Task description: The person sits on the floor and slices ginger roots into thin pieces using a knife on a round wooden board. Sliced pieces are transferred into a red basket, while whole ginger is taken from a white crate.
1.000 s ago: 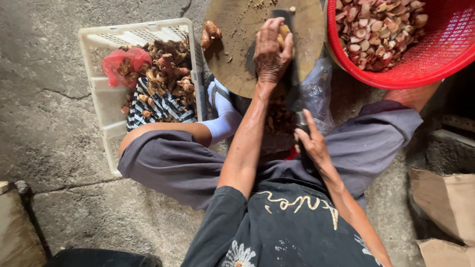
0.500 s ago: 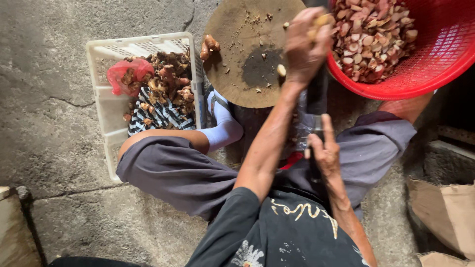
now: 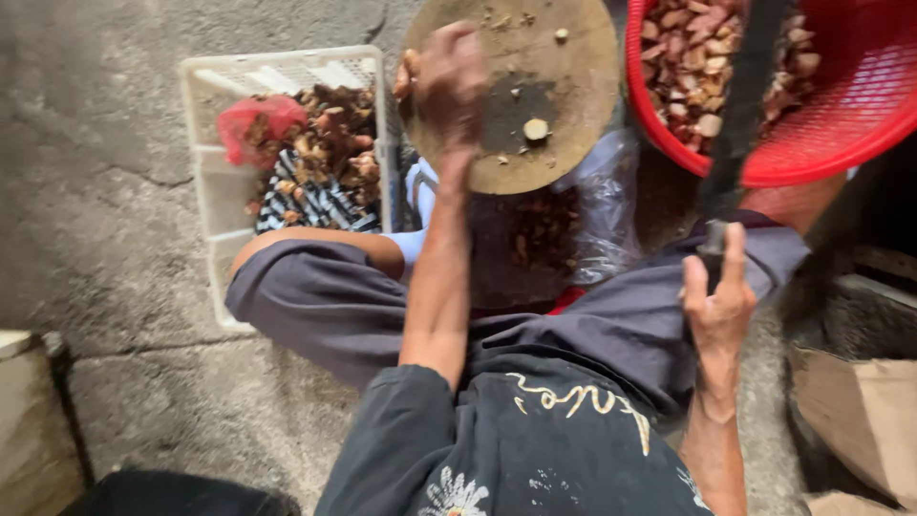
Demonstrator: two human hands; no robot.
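Observation:
I sit on a concrete floor with a round wooden chopping board (image 3: 564, 124) in front of my knees. My left hand (image 3: 449, 86) is blurred, with curled fingers over the board's left edge; whether it holds anything is unclear. One pale cut piece (image 3: 537, 128) lies near the board's middle. My right hand (image 3: 716, 306) grips the handle of a long dark knife (image 3: 740, 124), whose blade points up across the red mesh basket (image 3: 812, 162). The basket holds several reddish-brown cut pieces (image 3: 688, 57).
A white plastic crate (image 3: 215, 191) at the left holds brown roots, a red net bag (image 3: 253, 124) and a striped cloth. A clear plastic bag (image 3: 611, 220) with dark scraps lies under the board. A cardboard box (image 3: 860, 411) stands at the right.
My left hand went from the board to the red basket's rim, then back to the board's left edge. My right hand closed on the knife handle and lifted the blade off the board.

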